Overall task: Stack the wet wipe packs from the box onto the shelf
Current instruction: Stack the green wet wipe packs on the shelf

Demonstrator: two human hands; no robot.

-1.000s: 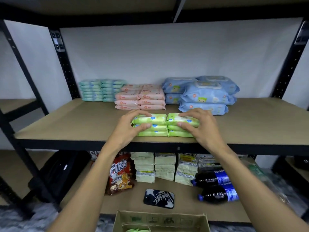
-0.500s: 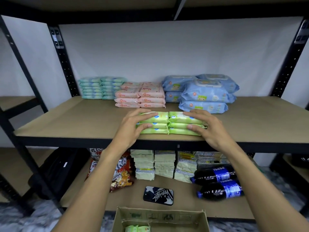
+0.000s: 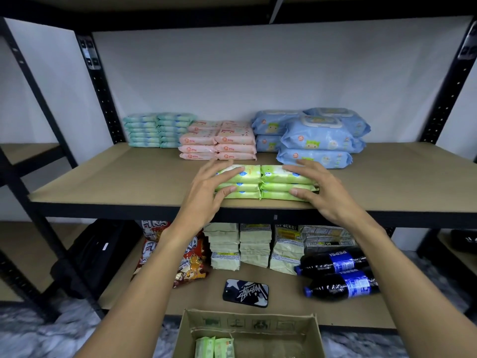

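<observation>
Two side-by-side stacks of green wet wipe packs (image 3: 260,182) sit near the front of the tan shelf (image 3: 129,177). My left hand (image 3: 206,187) holds the left stack's outer end, fingers over the top and thumb against the front. My right hand (image 3: 320,189) mirrors it on the right stack's outer end. Below, an open cardboard box (image 3: 247,329) holds two green packs (image 3: 214,347) standing at its left.
Behind the green stacks stand teal packs (image 3: 157,130), pink packs (image 3: 219,140) and large blue packs (image 3: 317,138). The lower shelf carries snack bags (image 3: 191,264), pale packets (image 3: 253,246), two cola bottles (image 3: 338,275) and a phone (image 3: 245,293). Black uprights frame both sides.
Both hands have slid the green stacks a little farther back on the shelf. The view has tilted down, and more of the box with its two packs shows.
</observation>
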